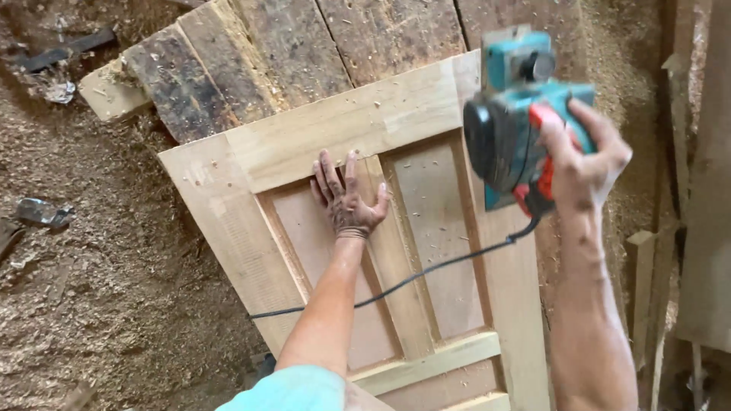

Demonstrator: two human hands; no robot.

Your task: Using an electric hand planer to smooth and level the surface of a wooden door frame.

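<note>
Two hands: left hand [346,198] flat on wooden door [251,236]; right hand [582,164] grips electric planer [514,114].

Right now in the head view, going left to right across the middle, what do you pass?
Sawdust-covered floor → left edge of the wooden door → left hand flat on the door → teal and red electric planer → right hand gripping it → upright planks.
</note>
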